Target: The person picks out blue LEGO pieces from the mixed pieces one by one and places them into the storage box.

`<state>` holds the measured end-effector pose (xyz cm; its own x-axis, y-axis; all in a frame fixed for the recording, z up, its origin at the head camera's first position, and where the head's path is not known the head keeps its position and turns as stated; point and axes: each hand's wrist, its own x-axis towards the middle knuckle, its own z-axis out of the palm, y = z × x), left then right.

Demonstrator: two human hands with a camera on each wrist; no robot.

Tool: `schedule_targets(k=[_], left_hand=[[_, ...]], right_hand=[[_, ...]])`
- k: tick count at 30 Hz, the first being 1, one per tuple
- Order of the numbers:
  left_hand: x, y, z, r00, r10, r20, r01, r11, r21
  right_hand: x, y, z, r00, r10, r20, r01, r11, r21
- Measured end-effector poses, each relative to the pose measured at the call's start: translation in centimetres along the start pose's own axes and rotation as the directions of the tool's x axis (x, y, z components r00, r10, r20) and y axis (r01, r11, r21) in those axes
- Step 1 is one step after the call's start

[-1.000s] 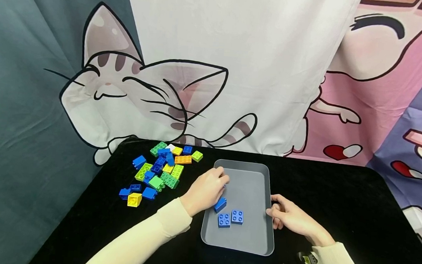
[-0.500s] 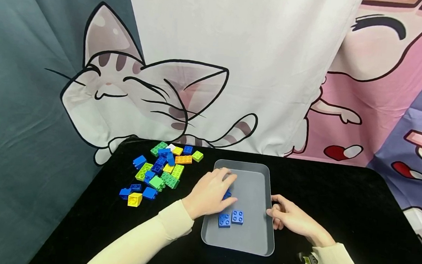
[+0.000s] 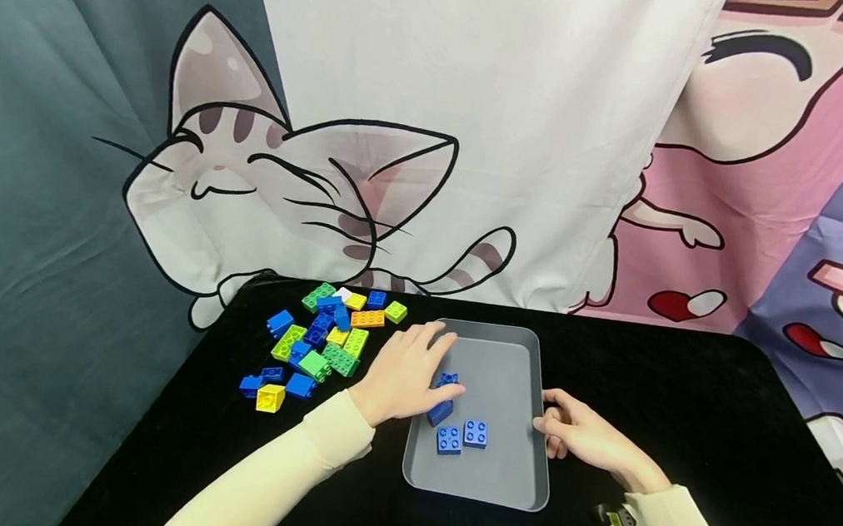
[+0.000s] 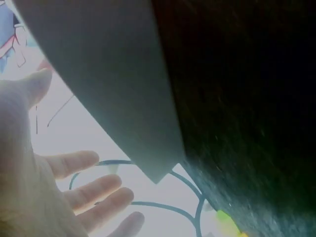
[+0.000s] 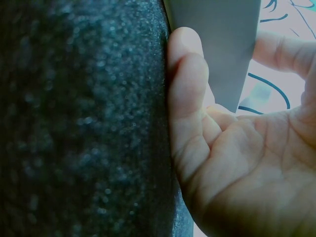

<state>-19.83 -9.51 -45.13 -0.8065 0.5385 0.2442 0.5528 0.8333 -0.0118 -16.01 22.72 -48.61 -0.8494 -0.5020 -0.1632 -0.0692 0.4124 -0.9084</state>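
In the head view my left hand [image 3: 398, 376] hovers over the left rim of a grey tray [image 3: 510, 371], fingers spread and holding nothing. Beside its thumb, a blue brick [image 3: 449, 378] lies partly covered, touching or close to a tilted blue brick [image 3: 441, 413]. Nearer the front of the tray are a studded blue brick [image 3: 449, 440] and another blue brick [image 3: 475, 433], both studs up. My right hand [image 3: 587, 432] pinches the tray's right wall, its thumb at the rim. In the right wrist view the other fingers [image 5: 187, 94] curl against the wall's outer side.
Left of the tray, a loose pile of blue, green [image 3: 340, 359], yellow [image 3: 270, 398] and orange [image 3: 367, 318] bricks is spread on the black-covered table [image 3: 646, 366]. A printed curtain [image 3: 552, 141] hangs behind the table's far edge.
My left hand has opened from a closed grasp, let go of a blue brick inside the tray, and drawn back to the left. The right hand stays in place.
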Motion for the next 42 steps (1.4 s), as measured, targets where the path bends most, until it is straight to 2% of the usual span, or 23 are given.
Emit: schedule_targets(k=[3, 8, 14, 18, 22, 27, 32, 37, 42], left_hand=[[-0.1, -0.7, -0.1, 1.000, -0.021, -0.003, 0.021, 1.000, 0.000], [-0.2, -2.2, -0.1, 0.996, -0.079, 0.028, 0.080, 0.997, -0.005], [-0.3, -4.5, 0.2, 0.988, -0.151, 0.043, 0.150, 0.988, 0.020], [-0.4, -6.2, 0.2, 0.981, -0.191, 0.031, 0.190, 0.980, 0.052], [-0.4, -8.0, 0.2, 0.970, -0.237, 0.047, 0.233, 0.970, 0.075], [-0.7, -10.1, -0.1, 0.947, -0.303, 0.104, 0.294, 0.951, 0.096], [-0.9, -11.6, -0.5, 0.927, -0.353, 0.128, 0.341, 0.934, 0.108], [-1.0, -12.7, -0.4, 0.917, -0.372, 0.142, 0.358, 0.927, 0.115], [-1.2, -13.5, 0.1, 0.922, -0.363, 0.137, 0.345, 0.929, 0.134]], right_hand=[[0.0, 0.0, 0.0, 1.000, -0.001, -0.001, 0.001, 1.000, -0.001], [0.0, 0.0, 0.0, 1.000, -0.004, -0.001, 0.004, 1.000, 0.001], [0.0, 0.0, 0.0, 1.000, -0.001, -0.001, 0.001, 1.000, -0.003], [0.0, 0.0, 0.0, 1.000, -0.002, -0.001, 0.002, 1.000, -0.006], [0.0, -0.1, 0.1, 1.000, -0.002, -0.002, 0.002, 1.000, -0.002], [0.0, 0.0, 0.2, 1.000, 0.012, 0.002, -0.012, 1.000, 0.012], [0.0, 0.0, 0.2, 1.000, 0.014, 0.002, -0.014, 1.000, 0.013], [-0.1, -0.1, 0.1, 1.000, 0.005, 0.004, -0.005, 1.000, 0.006], [-0.1, -0.2, 0.1, 1.000, 0.008, 0.006, -0.008, 1.000, 0.010]])
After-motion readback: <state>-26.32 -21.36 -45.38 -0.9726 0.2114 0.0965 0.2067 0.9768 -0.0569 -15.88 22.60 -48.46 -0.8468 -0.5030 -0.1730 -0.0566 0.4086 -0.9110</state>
